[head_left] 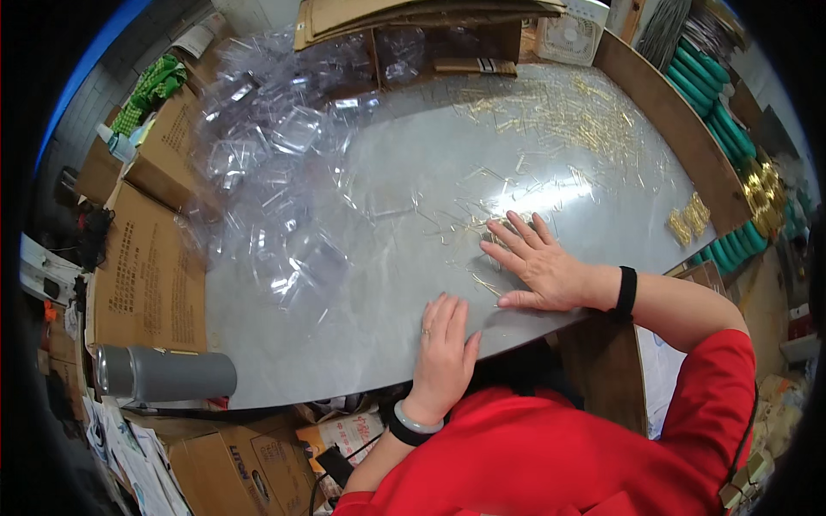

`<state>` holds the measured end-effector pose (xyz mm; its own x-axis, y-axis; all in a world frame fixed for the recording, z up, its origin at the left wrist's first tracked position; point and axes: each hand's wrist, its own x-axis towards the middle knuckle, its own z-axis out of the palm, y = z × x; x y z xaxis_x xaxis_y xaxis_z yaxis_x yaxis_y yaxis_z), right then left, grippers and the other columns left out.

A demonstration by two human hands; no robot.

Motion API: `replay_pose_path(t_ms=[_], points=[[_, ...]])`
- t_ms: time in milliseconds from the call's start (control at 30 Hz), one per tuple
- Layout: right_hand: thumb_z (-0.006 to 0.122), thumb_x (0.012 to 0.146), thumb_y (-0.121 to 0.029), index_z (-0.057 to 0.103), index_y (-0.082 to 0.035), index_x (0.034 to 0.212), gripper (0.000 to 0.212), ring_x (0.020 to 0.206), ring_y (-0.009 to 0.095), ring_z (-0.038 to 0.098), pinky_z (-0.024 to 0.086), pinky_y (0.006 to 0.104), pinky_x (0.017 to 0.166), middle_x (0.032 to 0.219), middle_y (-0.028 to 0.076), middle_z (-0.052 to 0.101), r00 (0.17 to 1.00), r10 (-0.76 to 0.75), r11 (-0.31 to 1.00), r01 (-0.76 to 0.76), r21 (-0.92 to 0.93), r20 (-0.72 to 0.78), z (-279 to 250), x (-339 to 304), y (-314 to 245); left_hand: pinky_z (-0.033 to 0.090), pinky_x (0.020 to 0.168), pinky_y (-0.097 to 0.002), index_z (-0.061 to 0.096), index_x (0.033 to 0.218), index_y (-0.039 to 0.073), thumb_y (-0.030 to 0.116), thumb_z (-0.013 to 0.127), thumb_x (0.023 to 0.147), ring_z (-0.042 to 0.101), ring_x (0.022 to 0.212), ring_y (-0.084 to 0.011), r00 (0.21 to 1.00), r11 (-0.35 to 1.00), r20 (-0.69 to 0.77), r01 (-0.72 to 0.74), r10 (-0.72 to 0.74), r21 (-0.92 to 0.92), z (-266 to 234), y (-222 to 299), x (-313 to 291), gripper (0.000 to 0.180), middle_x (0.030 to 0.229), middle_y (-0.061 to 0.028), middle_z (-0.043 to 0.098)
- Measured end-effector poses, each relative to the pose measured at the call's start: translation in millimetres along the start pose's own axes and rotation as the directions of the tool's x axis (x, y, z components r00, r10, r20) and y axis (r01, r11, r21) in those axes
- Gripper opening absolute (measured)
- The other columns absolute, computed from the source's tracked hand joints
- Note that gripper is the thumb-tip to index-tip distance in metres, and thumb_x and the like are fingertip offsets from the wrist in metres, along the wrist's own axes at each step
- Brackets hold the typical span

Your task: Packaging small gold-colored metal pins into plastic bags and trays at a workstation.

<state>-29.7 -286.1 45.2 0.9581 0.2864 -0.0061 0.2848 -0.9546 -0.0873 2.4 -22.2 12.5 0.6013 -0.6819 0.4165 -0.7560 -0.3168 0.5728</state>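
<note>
My right hand (546, 273) lies with its fingers spread on the grey tabletop (396, 275), beside a few thin gold wire pieces (488, 285) that look like small hooks. Its fingertips reach the near edge of a loose scatter of the same wires. Close to the front edge, my left hand (444, 348) rests with its fingers stretched out, and nothing shows in it. A denser spread of gold wire pieces (585, 120) covers the far right of the table. On the left lies a large heap of clear plastic boxes (297, 129).
Cardboard boxes (146, 267) line the left side, with a grey thermos (181, 375) at the near left corner. A cardboard strip (671, 120) edges the right side, near bundled gold wires (688, 220). At the back stand a white fan (570, 34) and a cardboard shelf (447, 47).
</note>
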Motion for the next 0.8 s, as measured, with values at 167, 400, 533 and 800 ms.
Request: replay_pose_path(t_ms=[167, 400, 533, 800], points=[[0.047, 0.102, -0.055, 0.038, -0.011, 0.157, 0.071, 0.152, 0.047, 0.019, 0.017, 0.0659, 0.120, 0.165, 0.020, 0.027, 1.000, -0.015, 1.000, 0.015, 0.002, -0.024, 9.6, -33.6, -5.2, 0.037, 0.115, -0.0531, 0.051, 0.137, -0.005, 0.008, 0.073, 0.089, 0.046, 0.135, -0.0456, 1.000, 1.000, -0.009, -0.004, 0.004, 0.004, 2.3, -1.3, -1.0, 0.054, 0.142, -0.0248, 0.050], [0.053, 0.101, -0.047, 0.049, -0.012, 0.150, 0.060, 0.147, 0.053, 0.025, 0.018, 0.0653, 0.120, 0.161, 0.021, 0.033, 0.942, 0.277, 0.961, -0.274, 0.045, -0.187, 6.3, -43.9, -53.4, 0.036, 0.116, -0.0506, 0.049, 0.141, -0.005, 0.013, 0.082, 0.082, 0.044, 0.138, -0.0449, 0.998, 0.996, 0.066, 0.030, -0.024, -0.083, -6.6, -4.4, -0.3, 0.070, 0.148, -0.0246, 0.046], [0.055, 0.101, -0.039, 0.054, -0.010, 0.143, 0.051, 0.143, 0.053, 0.032, 0.024, 0.0624, 0.119, 0.154, 0.021, 0.041, 0.864, 0.387, 0.921, -0.381, 0.085, -0.323, 26.4, -24.6, -64.9, 0.034, 0.118, -0.0491, 0.044, 0.146, -0.005, 0.014, 0.082, 0.082, 0.039, 0.143, -0.0444, 0.992, 0.995, 0.112, 0.062, -0.054, -0.074, -10.4, -3.1, 1.4, 0.076, 0.153, -0.0250, 0.041], [0.079, 0.081, -0.011, 0.060, -0.006, 0.126, 0.049, 0.132, 0.039, 0.049, 0.041, 0.0480, 0.112, 0.133, 0.014, 0.057, 0.848, 0.206, 0.860, 0.081, 0.504, -0.488, 32.7, -23.2, -59.4, 0.028, 0.121, -0.0496, 0.037, 0.150, -0.006, 0.018, 0.082, 0.083, 0.029, 0.149, -0.0449, 0.986, 0.990, 0.140, 0.076, -0.093, 0.120, -18.5, -5.6, 9.3, 0.084, 0.157, -0.0261, 0.035]])
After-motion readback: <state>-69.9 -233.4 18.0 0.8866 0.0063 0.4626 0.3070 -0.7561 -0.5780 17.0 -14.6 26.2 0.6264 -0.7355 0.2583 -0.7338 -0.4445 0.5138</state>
